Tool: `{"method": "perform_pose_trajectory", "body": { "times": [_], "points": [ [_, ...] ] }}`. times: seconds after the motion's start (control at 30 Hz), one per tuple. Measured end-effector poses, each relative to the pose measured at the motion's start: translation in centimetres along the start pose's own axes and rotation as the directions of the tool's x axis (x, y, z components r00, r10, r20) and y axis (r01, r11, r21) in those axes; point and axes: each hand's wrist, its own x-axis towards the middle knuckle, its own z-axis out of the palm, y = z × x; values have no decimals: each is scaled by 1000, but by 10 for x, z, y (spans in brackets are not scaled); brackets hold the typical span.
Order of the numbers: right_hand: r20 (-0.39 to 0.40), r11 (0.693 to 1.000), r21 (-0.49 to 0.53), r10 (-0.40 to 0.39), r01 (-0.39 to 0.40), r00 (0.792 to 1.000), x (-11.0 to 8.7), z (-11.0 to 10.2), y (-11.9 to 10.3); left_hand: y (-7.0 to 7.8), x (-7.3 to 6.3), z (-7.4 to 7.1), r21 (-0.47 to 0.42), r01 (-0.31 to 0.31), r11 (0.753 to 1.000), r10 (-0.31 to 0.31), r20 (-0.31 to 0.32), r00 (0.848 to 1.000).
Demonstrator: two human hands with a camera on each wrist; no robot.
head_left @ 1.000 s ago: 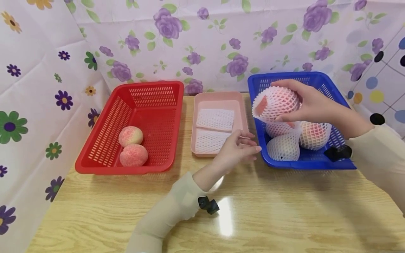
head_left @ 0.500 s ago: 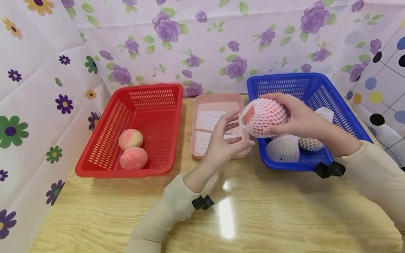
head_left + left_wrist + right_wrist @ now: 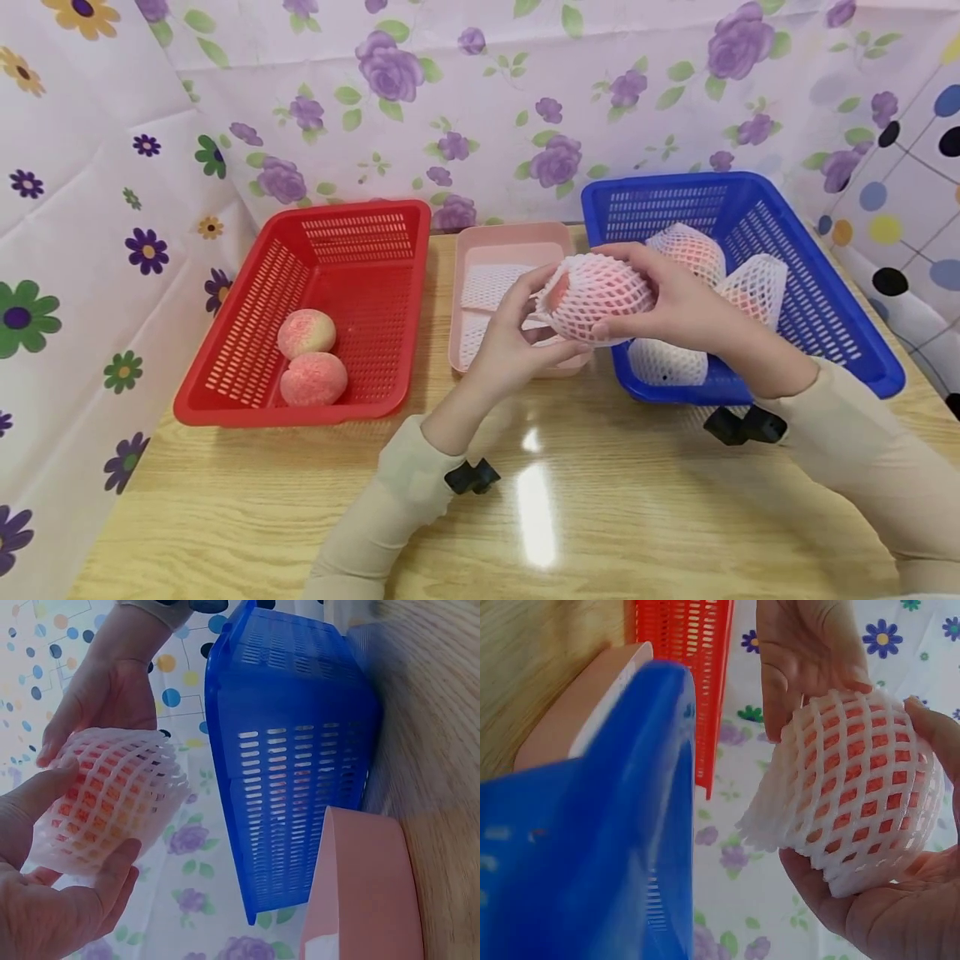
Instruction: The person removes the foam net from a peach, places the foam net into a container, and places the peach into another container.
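Observation:
A peach (image 3: 600, 296) in a white foam net sleeve is held above the table, between the tray and the blue basket. My right hand (image 3: 663, 300) grips its right side, thumb in front and fingers over the top. At its left end my left hand (image 3: 513, 333) has thumb and fingers curled round the netting. In the left wrist view the net (image 3: 112, 795) lies between both hands; in the right wrist view its loose, open edge (image 3: 769, 817) hangs out. Several netted fruits (image 3: 686, 250) lie in the blue basket (image 3: 832, 308), partly hidden by my right hand.
To the left stands a red basket (image 3: 375, 317) with two bare peaches (image 3: 313, 379) in it. A pink tray (image 3: 517, 237) with flat white foam nets (image 3: 487, 287) sits between the baskets. Floral cloth (image 3: 465, 100) hangs behind the wooden table (image 3: 300, 500).
My right hand has brought the netted peach left and down, out from over the blue basket. My left hand has moved back from the basket's edge, opened toward the peach, and taken its left end.

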Motion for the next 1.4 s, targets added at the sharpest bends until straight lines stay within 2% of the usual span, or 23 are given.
{"method": "perform_pose_trajectory", "body": {
  "times": [0.13,0.3,0.43,0.63,0.77,0.9,1.07,1.3,1.4],
  "points": [
    [6,999,37,-32,32,999,-3,2,1,-2,-1,-6,-34,15,999,-14,12,1000],
    [-28,987,71,-142,143,990,-6,9,2,-5,-2,-16,-111,28,993,-28,-5,1000],
    [-107,970,36,-236,241,966,-6,20,4,-5,-4,-23,-129,29,991,-31,-10,999],
    [-195,957,35,-276,288,941,-9,35,6,-5,-8,-29,-148,37,988,-38,-6,999],
    [-264,941,-22,-332,339,906,-8,45,8,-6,-10,-32,-154,59,986,-58,5,998],
    [-306,923,42,-353,383,884,-5,54,10,-6,-12,-35,-160,64,985,-65,-1,998],
    [-339,905,145,-335,401,879,-2,62,11,-6,-11,-38,-174,50,984,-47,16,999],
    [-346,920,169,-281,354,895,-3,66,16,-7,-9,-41,-161,74,984,-65,66,996],
    [-347,918,176,-279,354,896,-3,67,19,-7,-9,-41,-152,82,985,-70,78,994]
  ]
}}
